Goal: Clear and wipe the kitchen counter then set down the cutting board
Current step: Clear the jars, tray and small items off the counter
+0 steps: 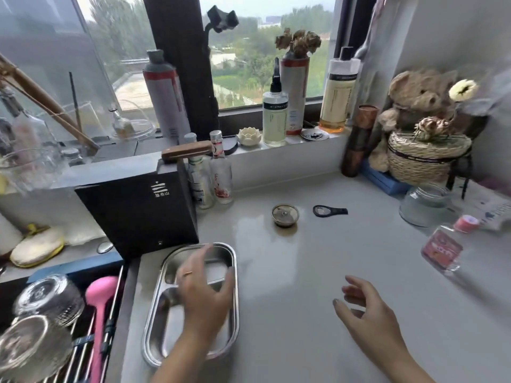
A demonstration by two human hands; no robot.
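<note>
Counter [318,272] is not cleared yet: steel tray [193,327] sits at its left edge, near front. My left hand [204,288] hovers over tray w/ fingers spread; right hand [365,308] also spread, holding nothing. Next I probably grip the tray rim & lift it away.

Daylit window [262,51] shows green trees; dark frame post [177,64]; pale wall [456,31] at right.

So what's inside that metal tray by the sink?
The metal tray has divided compartments, and the parts showing look empty. The left hand hovers over its middle, so whatever lies beneath it is hidden.
</note>
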